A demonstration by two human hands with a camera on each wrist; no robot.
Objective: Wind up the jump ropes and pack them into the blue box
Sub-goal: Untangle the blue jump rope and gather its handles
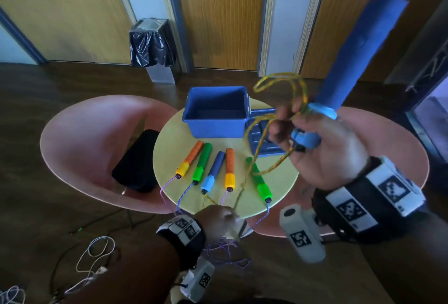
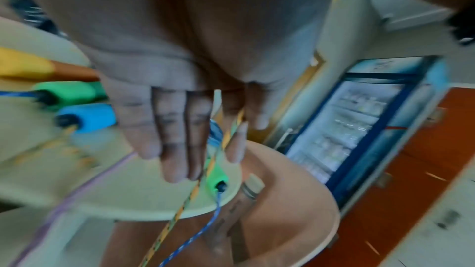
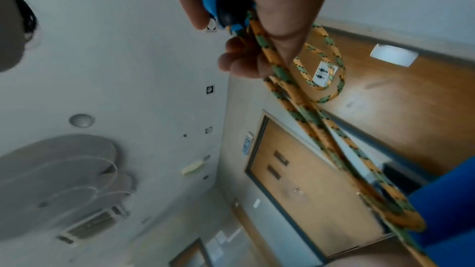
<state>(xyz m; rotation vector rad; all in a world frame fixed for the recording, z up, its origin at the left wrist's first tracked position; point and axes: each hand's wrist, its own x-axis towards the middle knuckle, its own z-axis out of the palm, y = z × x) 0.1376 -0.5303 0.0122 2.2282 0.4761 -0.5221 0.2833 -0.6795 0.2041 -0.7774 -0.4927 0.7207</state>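
My right hand (image 1: 322,153) is raised over the table's right side. It grips the pale-blue end of a blue-handled jump rope (image 1: 358,54), the foam handle pointing up. Loops of its yellow-green rope (image 1: 278,85) are gathered in the same fingers (image 3: 270,27). The rope (image 3: 308,119) runs down to my left hand (image 1: 223,219) at the table's front edge, which pinches it between thumb and index finger (image 2: 236,139). The blue box (image 1: 215,112) stands open and empty at the back of the round yellow table (image 1: 174,139). Several more handles lie in a row: orange (image 1: 190,162), green (image 1: 202,162), blue (image 1: 213,172), orange (image 1: 229,168), green (image 1: 259,180).
The box's blue lid (image 1: 264,143) lies to the right of the box. Purple and blue ropes (image 1: 228,250) hang off the table's front edge. Pink chairs (image 1: 92,134) flank the table, the left one holding a black object (image 1: 135,160). White cables (image 1: 97,255) lie on the floor.
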